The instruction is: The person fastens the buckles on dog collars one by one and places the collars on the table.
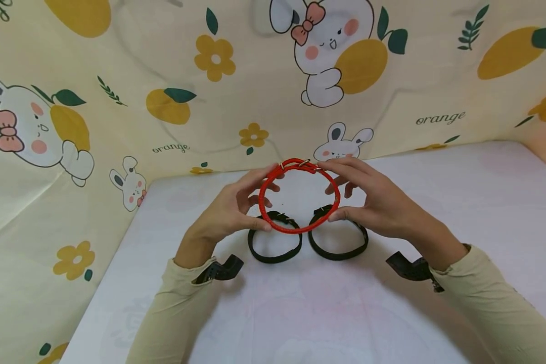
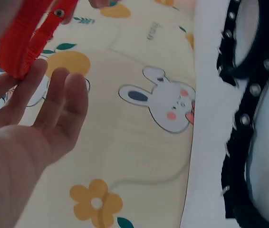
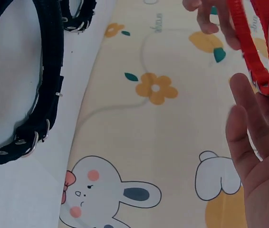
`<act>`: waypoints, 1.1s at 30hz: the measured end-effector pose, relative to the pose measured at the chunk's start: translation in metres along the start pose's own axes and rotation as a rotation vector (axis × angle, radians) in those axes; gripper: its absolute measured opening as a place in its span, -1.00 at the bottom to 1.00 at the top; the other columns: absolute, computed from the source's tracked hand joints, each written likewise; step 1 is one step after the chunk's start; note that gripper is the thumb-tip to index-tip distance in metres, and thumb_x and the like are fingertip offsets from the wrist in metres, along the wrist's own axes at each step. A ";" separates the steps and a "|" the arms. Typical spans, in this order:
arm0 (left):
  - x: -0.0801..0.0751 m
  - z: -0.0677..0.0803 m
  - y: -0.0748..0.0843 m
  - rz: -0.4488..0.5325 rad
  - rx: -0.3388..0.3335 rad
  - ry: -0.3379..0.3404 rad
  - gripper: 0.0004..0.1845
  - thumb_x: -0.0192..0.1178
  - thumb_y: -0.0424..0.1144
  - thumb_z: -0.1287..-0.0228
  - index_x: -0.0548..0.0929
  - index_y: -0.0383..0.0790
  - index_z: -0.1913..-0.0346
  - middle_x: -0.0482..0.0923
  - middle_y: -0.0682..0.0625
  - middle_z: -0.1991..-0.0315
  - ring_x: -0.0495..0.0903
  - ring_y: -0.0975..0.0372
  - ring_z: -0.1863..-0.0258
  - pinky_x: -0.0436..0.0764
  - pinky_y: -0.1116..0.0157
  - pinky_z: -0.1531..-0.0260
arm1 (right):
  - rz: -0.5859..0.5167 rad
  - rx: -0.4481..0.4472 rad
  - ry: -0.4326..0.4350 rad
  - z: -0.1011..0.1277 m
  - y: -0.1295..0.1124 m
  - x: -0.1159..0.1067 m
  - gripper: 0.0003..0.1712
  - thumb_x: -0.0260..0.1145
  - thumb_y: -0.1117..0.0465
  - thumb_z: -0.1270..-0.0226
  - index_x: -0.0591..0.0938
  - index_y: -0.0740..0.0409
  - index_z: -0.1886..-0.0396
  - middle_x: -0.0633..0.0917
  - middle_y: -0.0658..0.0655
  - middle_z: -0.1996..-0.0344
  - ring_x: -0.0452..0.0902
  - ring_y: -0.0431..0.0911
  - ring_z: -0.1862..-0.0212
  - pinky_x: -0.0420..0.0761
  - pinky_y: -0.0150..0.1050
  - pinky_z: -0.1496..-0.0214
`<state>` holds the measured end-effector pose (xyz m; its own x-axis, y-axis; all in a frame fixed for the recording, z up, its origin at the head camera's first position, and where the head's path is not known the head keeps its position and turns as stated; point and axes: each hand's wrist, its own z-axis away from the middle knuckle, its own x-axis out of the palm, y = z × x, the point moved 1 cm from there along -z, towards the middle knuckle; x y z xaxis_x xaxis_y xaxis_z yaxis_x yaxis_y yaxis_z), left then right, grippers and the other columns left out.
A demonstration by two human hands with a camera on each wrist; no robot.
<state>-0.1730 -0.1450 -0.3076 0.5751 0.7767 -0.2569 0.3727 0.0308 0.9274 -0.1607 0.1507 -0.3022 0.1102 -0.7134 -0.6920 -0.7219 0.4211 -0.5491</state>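
A red collar (image 1: 296, 230) with a metal buckle is held up as a closed ring between both hands, above the white table. The left hand (image 1: 229, 210) grips its left side, thumb at the lower edge and fingers near the top. On the opposite side, the right hand (image 1: 382, 202) pinches it between thumb and fingers, close to the buckle. In the left wrist view the red strap (image 2: 18, 47) runs along the fingertips; in the right wrist view the red collar's metal ring end (image 3: 267, 88) touches the right fingers.
Two black buckled collars, a left one (image 1: 275, 259) and a right one (image 1: 338, 256), lie as rings on the white table (image 1: 309, 313) below the red one. Behind stands a cream cloth (image 1: 273, 91) printed with rabbits and oranges. Black straps sit at both wrists.
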 end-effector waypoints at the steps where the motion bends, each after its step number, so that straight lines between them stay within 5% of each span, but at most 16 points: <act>1: -0.001 0.001 -0.001 -0.037 0.008 -0.005 0.05 0.55 -0.31 0.05 0.21 -0.18 -0.53 0.27 -0.13 -0.44 0.37 -0.09 -0.31 0.58 0.20 -0.13 | -0.008 0.012 -0.005 0.000 0.000 0.001 0.09 0.64 0.26 0.05 0.31 -0.08 -0.51 0.43 0.00 -0.33 0.56 -0.30 0.01 0.57 -0.38 0.13; 7: -0.008 0.004 -0.008 -0.151 0.037 0.050 -0.01 0.55 -0.24 0.06 0.29 -0.19 -0.49 0.41 -0.15 -0.38 0.47 0.03 -0.25 0.57 0.17 -0.18 | -0.046 0.050 -0.020 0.001 0.005 0.013 0.03 0.62 0.18 0.00 0.33 -0.09 -0.49 0.44 0.03 -0.36 0.60 -0.21 -0.01 0.55 -0.34 0.17; 21: -0.047 0.044 -0.036 -0.382 -0.074 0.173 -0.07 0.61 -0.32 0.21 0.49 -0.16 -0.37 0.49 -0.07 -0.27 0.46 0.22 -0.23 0.61 0.39 -0.06 | -0.087 0.172 -0.260 -0.037 0.009 0.057 -0.05 0.60 -0.07 -0.03 0.40 -0.17 -0.44 0.55 -0.12 -0.22 0.49 -0.19 -0.08 0.61 -0.01 -0.05; 28: -0.059 0.034 -0.053 -0.443 -0.190 0.202 -0.14 0.59 -0.19 0.13 0.51 -0.06 -0.36 0.53 -0.01 -0.27 0.49 0.16 -0.21 0.62 0.11 -0.12 | -0.064 0.248 -0.339 -0.058 0.026 0.062 -0.05 0.60 -0.07 -0.03 0.41 -0.12 -0.44 0.57 -0.08 -0.22 0.48 -0.13 -0.17 0.59 0.00 -0.15; 33: -0.061 0.020 -0.065 -0.442 -0.247 0.201 -0.20 0.56 -0.27 0.04 0.51 -0.06 -0.36 0.53 -0.02 -0.28 0.49 0.11 -0.20 0.57 0.01 -0.18 | -0.069 0.297 -0.356 -0.065 0.043 0.059 -0.08 0.60 -0.06 -0.03 0.43 -0.16 -0.42 0.61 -0.06 -0.15 0.50 -0.05 -0.10 0.55 -0.10 -0.02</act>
<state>-0.2177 -0.2072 -0.3576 0.2429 0.7604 -0.6023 0.3517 0.5096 0.7852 -0.2300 0.0900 -0.3360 0.4160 -0.5309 -0.7383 -0.4833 0.5587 -0.6740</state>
